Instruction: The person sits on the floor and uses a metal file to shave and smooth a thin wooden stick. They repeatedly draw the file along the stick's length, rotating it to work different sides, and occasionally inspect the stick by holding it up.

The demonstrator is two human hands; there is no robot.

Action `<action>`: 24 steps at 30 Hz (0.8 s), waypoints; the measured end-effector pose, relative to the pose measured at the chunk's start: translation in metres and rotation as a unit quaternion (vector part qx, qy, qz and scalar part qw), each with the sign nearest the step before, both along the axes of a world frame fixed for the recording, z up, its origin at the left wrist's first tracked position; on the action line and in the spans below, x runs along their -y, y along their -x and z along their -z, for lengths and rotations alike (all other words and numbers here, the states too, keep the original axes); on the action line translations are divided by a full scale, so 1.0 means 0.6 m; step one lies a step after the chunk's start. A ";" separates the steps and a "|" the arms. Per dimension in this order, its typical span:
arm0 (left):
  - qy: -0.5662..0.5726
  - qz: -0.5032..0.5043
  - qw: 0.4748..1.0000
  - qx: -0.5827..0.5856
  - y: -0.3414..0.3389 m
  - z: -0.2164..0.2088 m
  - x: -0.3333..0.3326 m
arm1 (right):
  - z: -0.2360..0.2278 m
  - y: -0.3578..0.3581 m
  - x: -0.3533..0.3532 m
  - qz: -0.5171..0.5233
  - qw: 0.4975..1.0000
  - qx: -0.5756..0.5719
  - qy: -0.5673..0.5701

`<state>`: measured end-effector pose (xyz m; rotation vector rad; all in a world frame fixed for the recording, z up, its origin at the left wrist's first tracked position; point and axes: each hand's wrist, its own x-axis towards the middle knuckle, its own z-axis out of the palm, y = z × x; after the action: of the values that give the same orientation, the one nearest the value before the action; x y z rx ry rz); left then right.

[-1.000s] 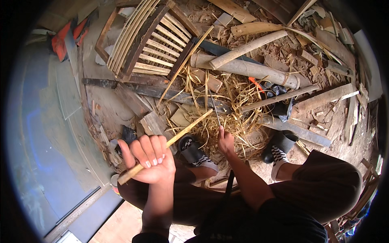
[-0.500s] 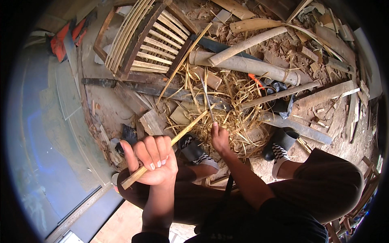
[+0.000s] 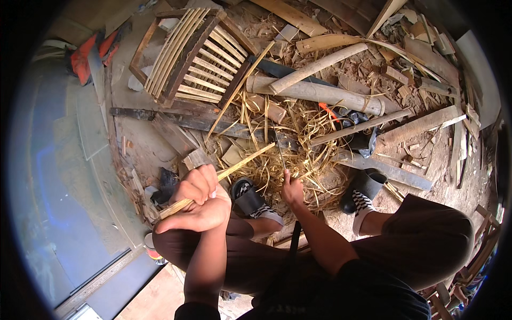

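My left hand (image 3: 198, 200) is closed round a narrow yellowish bamboo strip (image 3: 246, 161), its far end slanting up and to the right. The thumb now lies under the strip, along its near end. My right hand (image 3: 293, 192) grips a knife whose thin blade (image 3: 281, 151) points away from me, just right of the strip's far tip. Blade and strip are apart. The knife's handle is hidden in my fist. Curly bamboo shavings (image 3: 325, 130) lie heaped on the ground beyond and around the right hand.
Beyond my hands stands a slatted wooden frame (image 3: 210, 66) at the upper left. A thick bamboo pole (image 3: 325, 95) and several boards lie across the littered floor. My sandalled feet flank the shavings. A large bluish sheet (image 3: 64, 176) fills the left side.
My left hand has turned, its thumb swinging from upright to low along the strip. The knife blade has drawn back toward me and stands more upright.
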<state>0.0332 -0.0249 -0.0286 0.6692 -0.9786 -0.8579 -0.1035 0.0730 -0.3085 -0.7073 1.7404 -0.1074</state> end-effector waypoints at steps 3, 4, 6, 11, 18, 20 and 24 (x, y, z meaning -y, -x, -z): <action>0.014 -0.007 0.999 0.037 -0.004 0.009 -0.007 | -0.073 -0.003 0.031 0.020 0.994 0.050 0.092; 0.014 -0.011 0.999 0.049 -0.001 0.008 -0.009 | -0.100 -0.003 0.043 0.028 0.988 0.080 0.126; -0.010 -0.013 0.998 0.055 0.010 -0.006 -0.010 | -0.135 -0.013 0.058 0.009 0.975 0.084 0.205; -0.038 0.028 0.999 0.010 -0.003 -0.014 -0.022 | -0.280 -0.027 0.057 -0.064 0.933 0.192 0.299; -0.024 0.115 0.993 -0.018 -0.021 -0.002 -0.028 | -0.174 -0.013 -0.003 0.009 0.956 0.095 0.278; -0.027 0.117 0.993 -0.009 -0.019 0.005 -0.030 | -0.172 -0.001 -0.004 -0.046 0.965 0.054 0.253; -0.032 0.133 0.991 0.002 -0.018 0.003 -0.015 | -0.187 -0.017 0.009 -0.022 0.968 0.076 0.238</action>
<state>0.0442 -0.0158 -0.0301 0.6010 -1.0622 -1.1270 -0.0933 0.0675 -0.1965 -1.0565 1.5613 -0.5502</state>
